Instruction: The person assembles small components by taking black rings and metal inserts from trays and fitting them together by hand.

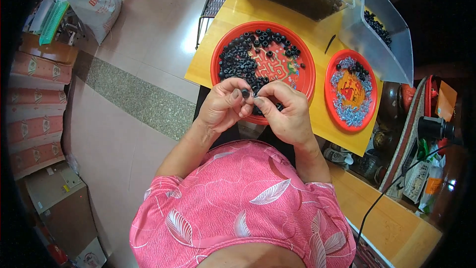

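Black piece (245,92): small, round, pinched between left hand (220,104) fingertips above the near part of the red tray (311,74). Right hand (287,109) pinches a clear bit just beside it (too small to identify). Round face appears upward; long axis indeterminate. Bare yellow desk (201,71) separates tray from smaller plate (374,87).

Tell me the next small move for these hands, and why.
Perhaps ease what looks like a clear piece into the black part: the left hand holds the black part, the right hand pinches the clear piece close beside it, and the black part seems to have an opening.
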The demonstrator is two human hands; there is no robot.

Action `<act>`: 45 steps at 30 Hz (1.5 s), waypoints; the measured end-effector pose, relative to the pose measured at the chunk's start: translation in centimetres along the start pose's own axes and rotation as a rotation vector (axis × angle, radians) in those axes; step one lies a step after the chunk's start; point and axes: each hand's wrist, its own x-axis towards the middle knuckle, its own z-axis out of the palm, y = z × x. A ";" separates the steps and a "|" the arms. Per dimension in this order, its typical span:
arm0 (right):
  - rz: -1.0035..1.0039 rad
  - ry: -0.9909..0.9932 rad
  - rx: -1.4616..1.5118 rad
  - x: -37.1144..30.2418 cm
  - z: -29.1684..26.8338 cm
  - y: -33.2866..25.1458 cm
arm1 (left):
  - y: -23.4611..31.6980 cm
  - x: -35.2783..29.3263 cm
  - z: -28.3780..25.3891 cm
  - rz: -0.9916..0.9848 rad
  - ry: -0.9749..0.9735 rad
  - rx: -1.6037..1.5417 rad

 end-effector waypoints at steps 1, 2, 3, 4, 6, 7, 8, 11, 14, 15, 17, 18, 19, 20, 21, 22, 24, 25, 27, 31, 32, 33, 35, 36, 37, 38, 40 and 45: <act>0.008 -0.015 -0.008 0.0 0.0 -0.1 | 0.0 0.0 0.1 0.013 0.005 0.014; 0.009 -0.017 -0.012 0.0 0.0 -0.2 | -0.1 0.0 0.2 0.026 0.010 0.027; 0.004 -0.030 -0.006 0.0 0.1 -0.3 | -0.1 0.0 0.1 0.026 0.010 0.025; -0.002 -0.043 -0.001 0.1 0.1 -0.4 | -0.1 0.1 0.0 0.050 0.009 0.043; 0.010 -0.059 -0.007 0.1 0.2 -0.3 | -0.1 0.1 0.1 0.072 0.006 0.059; 0.020 -0.075 -0.012 0.1 0.2 -0.3 | -0.1 0.0 0.2 0.079 0.029 0.105; 0.022 -0.073 -0.015 0.1 0.1 -0.3 | -0.1 0.0 0.3 0.086 0.052 0.151; 0.044 -0.137 -0.054 0.1 -0.3 -0.2 | -0.2 -0.1 -0.2 0.182 0.011 0.357; 0.158 -0.230 -0.002 0.1 -0.7 0.2 | 0.3 -0.2 0.0 0.135 -0.057 0.403; 0.239 -0.270 0.052 0.0 -0.8 0.7 | 0.3 -0.2 0.0 0.101 -0.082 0.411; 0.319 -0.308 0.107 -0.3 -0.9 1.4 | -0.3 -0.2 0.3 0.111 -0.064 0.387; 0.348 -0.311 0.149 -0.4 -0.8 1.6 | -0.5 -0.3 0.2 0.106 -0.070 0.359; 0.377 -0.314 0.191 -0.4 -0.8 1.7 | -0.6 -0.3 0.1 0.101 -0.075 0.330; 0.376 -0.315 0.189 -0.3 -0.9 1.6 | -0.7 -0.3 0.0 0.102 -0.076 0.329; 0.399 -0.325 0.159 -0.1 -1.0 1.4 | -0.7 -0.2 -0.1 0.119 -0.048 0.335; 0.421 -0.337 0.130 0.1 -1.1 1.3 | -0.6 -0.2 -0.1 0.136 -0.019 0.342; 0.320 -0.271 0.072 1.0 -1.5 2.0 | -0.7 -0.1 -0.1 0.133 0.019 0.298; 0.219 -0.204 0.017 1.7 -1.7 2.5 | -0.6 -0.1 0.0 0.127 0.058 0.254; 0.069 -0.084 -0.287 3.3 -1.8 4.2 | -0.3 0.0 0.2 0.124 0.072 0.200; -0.040 -0.067 -0.454 5.8 -0.6 6.2 | 0.2 0.2 -0.1 0.136 0.100 0.058; -0.074 -0.104 -0.527 6.2 -0.3 6.5 | 0.2 0.2 -0.1 0.128 0.094 0.046; -0.078 -0.107 -0.528 6.5 0.1 6.8 | 0.3 0.3 -0.1 0.120 0.088 0.033; -0.048 -0.137 -0.643 6.9 0.5 7.4 | 0.4 0.3 -0.1 0.117 0.088 0.030; -0.037 -0.153 -0.672 7.1 0.7 7.6 | 0.4 0.2 -0.2 0.113 0.092 0.028; -0.039 -0.157 -0.672 7.1 0.9 7.7 | 0.4 0.1 -0.2 0.116 0.094 0.027; -0.009 -0.182 -0.695 7.2 1.1 7.6 | 0.5 0.1 -0.2 0.112 0.095 0.022; 0.022 -0.209 -0.720 7.3 1.3 7.6 | 0.6 0.1 -0.2 0.110 0.097 0.013; -0.030 -0.243 -0.806 7.5 1.7 7.3 | 0.7 0.2 -0.2 0.108 0.094 0.016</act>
